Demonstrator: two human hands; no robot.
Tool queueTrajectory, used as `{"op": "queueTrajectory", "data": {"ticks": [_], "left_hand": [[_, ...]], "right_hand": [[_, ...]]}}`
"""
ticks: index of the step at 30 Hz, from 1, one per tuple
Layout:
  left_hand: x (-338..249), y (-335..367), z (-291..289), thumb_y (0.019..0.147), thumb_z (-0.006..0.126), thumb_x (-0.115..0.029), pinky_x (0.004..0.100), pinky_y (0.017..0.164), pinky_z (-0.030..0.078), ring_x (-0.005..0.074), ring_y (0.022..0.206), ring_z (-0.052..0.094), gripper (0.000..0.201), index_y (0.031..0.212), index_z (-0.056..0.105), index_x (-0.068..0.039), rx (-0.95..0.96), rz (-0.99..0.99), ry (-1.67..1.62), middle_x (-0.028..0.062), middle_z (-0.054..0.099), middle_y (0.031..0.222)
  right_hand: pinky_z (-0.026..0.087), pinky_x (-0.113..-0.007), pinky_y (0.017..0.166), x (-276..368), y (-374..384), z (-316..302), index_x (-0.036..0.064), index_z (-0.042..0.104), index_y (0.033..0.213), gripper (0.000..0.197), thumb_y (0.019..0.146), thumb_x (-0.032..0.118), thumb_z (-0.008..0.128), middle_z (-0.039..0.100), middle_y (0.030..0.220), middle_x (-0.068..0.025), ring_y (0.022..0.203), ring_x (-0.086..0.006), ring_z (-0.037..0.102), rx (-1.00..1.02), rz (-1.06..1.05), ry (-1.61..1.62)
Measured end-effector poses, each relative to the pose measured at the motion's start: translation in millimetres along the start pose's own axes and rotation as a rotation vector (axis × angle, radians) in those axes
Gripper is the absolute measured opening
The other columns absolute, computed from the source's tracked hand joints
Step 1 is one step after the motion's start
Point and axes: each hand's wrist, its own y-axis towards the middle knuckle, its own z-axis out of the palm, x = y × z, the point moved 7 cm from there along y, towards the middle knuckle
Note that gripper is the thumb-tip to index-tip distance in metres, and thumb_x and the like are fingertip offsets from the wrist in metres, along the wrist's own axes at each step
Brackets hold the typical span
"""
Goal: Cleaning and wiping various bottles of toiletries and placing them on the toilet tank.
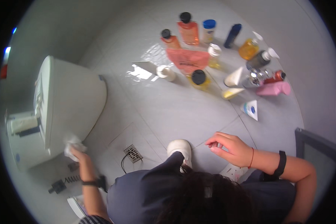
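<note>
My left hand [78, 153], smeared a little by motion, grips a crumpled white tissue [73, 145] beside the lower side of the white toilet [72, 100]. The tissue's edges are blurred, and the fingers are partly hidden by it. Over the tiled floor on the right hovers my right hand [230, 148], its fingers loosely bent and the thumb apart, with nothing seen in it. A white and blue squeeze tube [250, 109] standing on its cap is the item nearest to that hand.
Several bottles stand on the floor ahead, among them an orange bottle [189, 33], a pink bottle [274, 89] and a yellow pump bottle [249, 49]. A pink pouch [187, 61] is among them. A square floor drain [133, 153] lies left of my white shoe [179, 150]. A coiled hose [72, 179] is lower left.
</note>
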Motion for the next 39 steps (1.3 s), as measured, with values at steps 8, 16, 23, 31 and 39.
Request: {"op": "queueTrajectory", "data": {"ticks": [8,16,23,31,39], "left_hand": [[-56.2,-244.1,264.0,0.081,0.055,-0.015,0.0339,0.101,0.036,0.0235,0.117,0.050,0.035,0.112,0.056,-0.001,0.942,0.259,0.100,0.0110,0.055,0.122],[-109.4,-311.9,356.3,0.064,0.083,-0.027,0.0389,0.102,0.038,0.0264,0.117,0.052,0.075,0.123,0.051,0.006,1.901,-0.536,-0.232,0.0191,0.052,0.128],[-99.3,-409.7,370.6,0.062,0.085,-0.020,0.0388,0.101,0.039,0.0251,0.114,0.054,0.074,0.123,0.052,0.005,2.722,-0.666,-0.346,0.0175,0.055,0.125],[-88.3,-426.7,375.6,0.064,0.085,-0.015,0.0387,0.097,0.041,0.0236,0.111,0.055,0.067,0.122,0.055,0.001,2.454,-0.553,-0.350,0.0128,0.058,0.120],[-117.2,-465.2,429.2,0.070,0.079,-0.013,0.0315,0.092,0.046,0.0170,0.105,0.057,0.061,0.123,0.051,-0.002,2.182,-0.474,0.041,0.0089,0.060,0.115]], "right_hand": [[0.044,-0.034,0.064,-3.6,-27.4,-75.6,0.0058,0.056,0.092,0.010,0.082,0.007,0.057,0.054,0.084,-0.0085,0.073,-0.0240,0.055,-0.387,-0.094,-0.356],[0.041,-0.029,0.072,-49.2,-114.1,-201.1,0.0080,0.052,0.097,0.024,0.075,-0.002,0.059,0.047,0.085,-0.0052,0.077,-0.0162,0.047,-1.187,-0.090,-0.234],[0.043,-0.037,0.090,-46.3,-114.0,-223.8,0.0123,0.055,0.113,0.045,0.070,0.003,0.067,0.053,0.118,-0.0077,0.110,-0.0304,0.049,-0.941,-0.016,-0.915],[0.049,-0.035,0.070,-14.4,-117.9,-224.6,0.0112,0.059,0.108,0.037,0.073,0.011,0.070,0.060,0.096,-0.0067,0.080,-0.0268,0.060,-0.814,0.023,-1.008],[0.042,-0.021,0.058,142.8,-75.4,-157.2,-0.0034,0.065,0.103,0.039,0.065,0.001,0.072,0.060,0.085,-0.0073,0.072,-0.0126,0.056,-0.662,-0.315,-0.839]]}}
